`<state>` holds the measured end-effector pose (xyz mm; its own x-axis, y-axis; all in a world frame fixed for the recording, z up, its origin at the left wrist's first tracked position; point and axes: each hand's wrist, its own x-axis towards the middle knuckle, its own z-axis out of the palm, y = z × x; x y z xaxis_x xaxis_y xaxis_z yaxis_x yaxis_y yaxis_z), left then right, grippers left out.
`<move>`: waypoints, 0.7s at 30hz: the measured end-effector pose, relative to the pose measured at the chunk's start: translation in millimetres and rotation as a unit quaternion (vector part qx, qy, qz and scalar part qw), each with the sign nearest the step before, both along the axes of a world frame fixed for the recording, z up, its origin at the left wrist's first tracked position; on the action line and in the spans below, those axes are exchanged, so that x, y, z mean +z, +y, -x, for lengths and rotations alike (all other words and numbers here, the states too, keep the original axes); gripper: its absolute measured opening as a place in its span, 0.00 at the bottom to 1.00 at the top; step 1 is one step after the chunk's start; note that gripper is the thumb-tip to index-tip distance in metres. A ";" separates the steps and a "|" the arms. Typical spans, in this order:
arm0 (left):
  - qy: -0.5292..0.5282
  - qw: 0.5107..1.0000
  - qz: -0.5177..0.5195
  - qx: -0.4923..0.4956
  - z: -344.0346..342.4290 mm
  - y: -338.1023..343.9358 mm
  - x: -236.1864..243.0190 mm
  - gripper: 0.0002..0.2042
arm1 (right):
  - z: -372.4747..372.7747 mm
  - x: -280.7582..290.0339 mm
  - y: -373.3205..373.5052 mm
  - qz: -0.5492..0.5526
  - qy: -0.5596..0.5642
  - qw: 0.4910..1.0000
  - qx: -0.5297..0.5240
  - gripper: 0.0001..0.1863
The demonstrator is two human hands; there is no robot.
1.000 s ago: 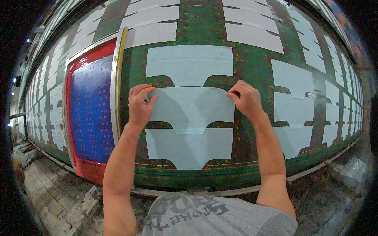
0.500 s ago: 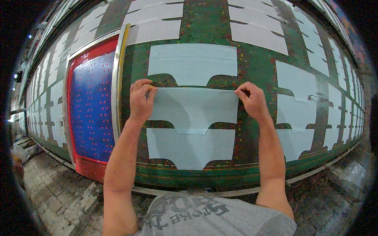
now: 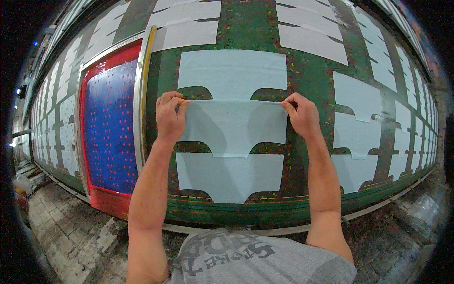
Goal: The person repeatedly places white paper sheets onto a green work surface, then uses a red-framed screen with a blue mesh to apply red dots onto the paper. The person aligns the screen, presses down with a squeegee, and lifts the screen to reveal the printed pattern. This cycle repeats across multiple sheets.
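A pale blue cut fabric panel lies in front of me, its far edge straight and its near edge narrowing to a tab. My left hand pinches its far left corner, and my right hand pinches the far right corner. Above it, a matching fabric panel lies flat, its tab meeting the held edge. The held panel's own tab reaches a nearer fabric panel, which also lies flat. Shadows of my hands and arms fall across the cloth.
A printing screen, blue with red dots and a metal frame, rests to the left of my left arm. The long green table is speckled with paint. Columns of white and pale blue panels cover it on both sides. A paved floor runs along its near edge.
Both hands still pinch the corners. The panel's far edge sits slightly farther up, and its tab overlaps the nearer panel a little less. The view has shifted slightly.
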<state>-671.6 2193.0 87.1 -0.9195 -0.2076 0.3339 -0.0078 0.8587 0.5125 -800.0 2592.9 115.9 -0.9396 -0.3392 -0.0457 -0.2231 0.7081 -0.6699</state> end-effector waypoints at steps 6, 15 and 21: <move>0.013 0.995 0.085 0.056 -6.9 26.4 11.1 0.32 | -2.4 1.8 -0.8 -0.021 0.011 1.000 0.007 0.12; -0.138 0.963 0.090 -0.215 -15.1 195.2 13.4 0.57 | -7.6 -28.3 9.4 0.133 0.023 0.988 -0.071 0.10; -0.141 0.936 0.127 -0.297 25.4 268.8 15.8 0.57 | -14.2 -31.7 23.6 0.396 0.022 0.906 -0.146 0.14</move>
